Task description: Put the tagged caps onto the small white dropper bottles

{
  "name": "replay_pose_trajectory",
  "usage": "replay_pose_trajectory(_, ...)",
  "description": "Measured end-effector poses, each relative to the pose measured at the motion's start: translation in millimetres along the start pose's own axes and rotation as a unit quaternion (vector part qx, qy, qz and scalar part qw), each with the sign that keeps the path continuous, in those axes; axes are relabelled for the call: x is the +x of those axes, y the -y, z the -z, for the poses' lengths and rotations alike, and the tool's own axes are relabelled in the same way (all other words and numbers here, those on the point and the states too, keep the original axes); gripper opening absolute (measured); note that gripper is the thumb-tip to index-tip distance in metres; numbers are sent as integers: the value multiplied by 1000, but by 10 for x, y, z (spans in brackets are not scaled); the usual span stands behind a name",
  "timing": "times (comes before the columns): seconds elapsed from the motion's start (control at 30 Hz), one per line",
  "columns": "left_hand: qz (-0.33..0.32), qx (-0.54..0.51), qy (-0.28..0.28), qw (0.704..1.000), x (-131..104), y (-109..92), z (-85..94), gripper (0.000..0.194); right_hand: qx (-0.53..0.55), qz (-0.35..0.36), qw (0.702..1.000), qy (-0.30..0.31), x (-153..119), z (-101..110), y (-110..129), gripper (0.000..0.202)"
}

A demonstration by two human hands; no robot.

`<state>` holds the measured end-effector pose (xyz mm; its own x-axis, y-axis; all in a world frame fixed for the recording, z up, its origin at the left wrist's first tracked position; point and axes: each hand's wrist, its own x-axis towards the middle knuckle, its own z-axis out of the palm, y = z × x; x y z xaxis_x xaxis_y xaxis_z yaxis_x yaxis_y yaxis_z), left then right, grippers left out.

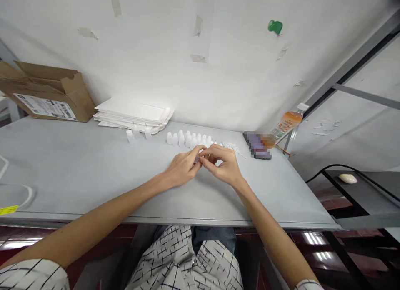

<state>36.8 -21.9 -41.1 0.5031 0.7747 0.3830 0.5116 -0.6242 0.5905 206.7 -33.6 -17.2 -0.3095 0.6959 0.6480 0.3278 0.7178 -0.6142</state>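
My left hand (185, 166) is closed on a small translucent white bottle (196, 158), of which only a bit shows between the fingers. Fingertips of my right hand (220, 161) are pinched together at the top of that bottle, touching my left hand; what they hold is too small to name. Just beyond both hands stand several small white bottles (181, 138) in rows. To their right lies a pile of small white pieces (231, 147). A few more small bottles (130, 136), some with thin tips, stand apart on the left.
A stack of white sheets (131, 111) and an open cardboard box (53, 94) are at the back left of the grey table (93, 169). A phone (258, 145) and an orange drink bottle (286, 124) are at the right, by the white wall.
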Motion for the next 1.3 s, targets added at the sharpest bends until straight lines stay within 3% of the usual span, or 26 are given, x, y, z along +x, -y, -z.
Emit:
replay_pose_trajectory(0.57,-4,-3,-7,1000,-4,-3,26,34,11,-20,999,-36,2,6,-10,8)
replay_pose_trajectory(0.7,11,-14,-28,999,-7,7,20,39,73,-82,993,-50,16,29,40,5)
replay_pose_trajectory(0.9,-17,-49,-78,996,-2,52,-28,37,298,-220,924,-98,76,135,66,9)
replay_pose_trajectory(1.07,-40,-68,-84,993,-12,61,-29,31,386,-300,864,-120,123,198,50,11)
replay_pose_trajectory(1.3,-28,-67,-74,995,-28,55,-16,33,404,-332,843,-129,132,199,34,13)
